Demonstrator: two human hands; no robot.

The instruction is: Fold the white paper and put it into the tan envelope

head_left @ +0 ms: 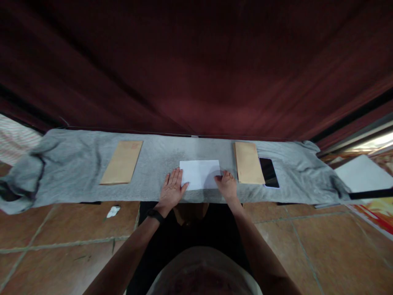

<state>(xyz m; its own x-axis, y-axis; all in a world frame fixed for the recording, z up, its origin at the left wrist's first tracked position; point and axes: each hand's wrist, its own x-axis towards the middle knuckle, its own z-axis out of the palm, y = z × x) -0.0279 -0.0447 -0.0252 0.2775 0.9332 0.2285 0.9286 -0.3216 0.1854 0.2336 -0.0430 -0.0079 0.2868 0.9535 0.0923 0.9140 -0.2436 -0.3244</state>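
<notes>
A folded white sheet of paper (200, 173) lies on a grey cloth (76, 172) spread over a low surface. My left hand (171, 189) rests flat on the cloth, fingers together, touching the paper's left edge. My right hand (226, 184) sits at the paper's lower right corner, fingertips curled onto it. Whether it pinches the corner or only presses it I cannot tell. A black band circles my left wrist.
One brown envelope (122, 162) lies left of the paper, another brown envelope (248, 162) to the right, with a dark phone (269, 172) beside it. A dark red curtain (196, 69) hangs behind. On the tiled floor lies a crumpled white scrap (113, 211). White paper (362, 173) lies far right.
</notes>
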